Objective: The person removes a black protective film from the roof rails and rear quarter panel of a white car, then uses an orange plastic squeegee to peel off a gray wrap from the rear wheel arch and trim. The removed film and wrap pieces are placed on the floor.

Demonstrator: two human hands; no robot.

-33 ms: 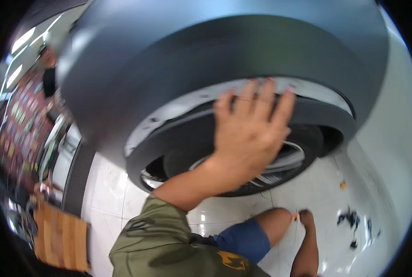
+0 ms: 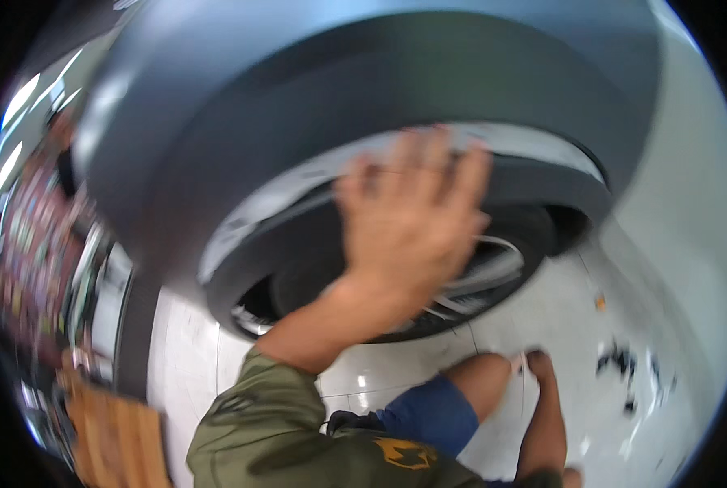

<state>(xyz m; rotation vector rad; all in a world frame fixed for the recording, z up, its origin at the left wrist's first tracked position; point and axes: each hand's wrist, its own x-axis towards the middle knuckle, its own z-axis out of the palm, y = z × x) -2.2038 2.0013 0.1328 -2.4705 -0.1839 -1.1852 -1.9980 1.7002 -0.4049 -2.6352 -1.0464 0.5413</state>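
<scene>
A dark grey wheel arch panel (image 2: 412, 73) of a car curves over a black tyre and silver wheel (image 2: 485, 268). Along the arch's lower lip runs a pale strip (image 2: 526, 140) with small dark marks. Spread out, my left hand (image 2: 408, 215) lies over this strip with its fingertips at the strip's upper edge. It is blurred and covers part of the wheel. Low on the right, my right hand (image 2: 540, 366) is closed beside my bent knee (image 2: 484, 381). A small pale-orange thing sticks out of it, too blurred to name.
Several small dark pieces (image 2: 620, 362) and an orange bit (image 2: 600, 302) lie on the glossy tiled floor (image 2: 502, 431) to the right. A wooden board (image 2: 119, 435) stands at lower left. Another person (image 2: 64, 159) is at far left, blurred.
My left hand has shifted a little to the left along the pale strip, and its fingers are more blurred. The whole view has moved slightly. My right hand stays by the knee.
</scene>
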